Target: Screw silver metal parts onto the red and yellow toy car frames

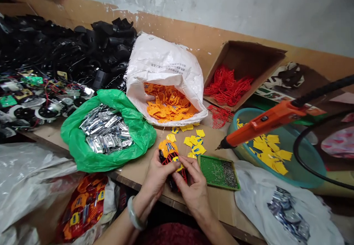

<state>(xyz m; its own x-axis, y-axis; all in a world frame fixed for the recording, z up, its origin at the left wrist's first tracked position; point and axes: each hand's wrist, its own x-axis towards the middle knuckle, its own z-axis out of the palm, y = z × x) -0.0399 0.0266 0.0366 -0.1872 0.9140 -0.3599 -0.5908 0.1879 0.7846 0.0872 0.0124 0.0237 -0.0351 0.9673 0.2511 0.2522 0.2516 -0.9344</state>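
Observation:
Between my two hands, over the front edge of the cardboard-covered table, is a toy car (168, 148) with an orange hood, red bars and a yellow piece (177, 159) on it. My left hand (157, 173) wraps round its left side, thumb pressed on top near the yellow piece. On the other side my right hand (194, 182) pinches the car's right side with thumb and fingers. The car's underside is hidden. Just past it lie several loose yellow pieces (198, 149). A green tray (211, 169) of small screws stands right of my right hand.
An orange electric screwdriver (260, 125) hangs at right over a teal basin (309, 164) of yellow pieces. Behind are a white sack (166, 58) of orange parts and a cardboard box (260, 58) of red frames. A green bag (107, 160) of silver parts stands left.

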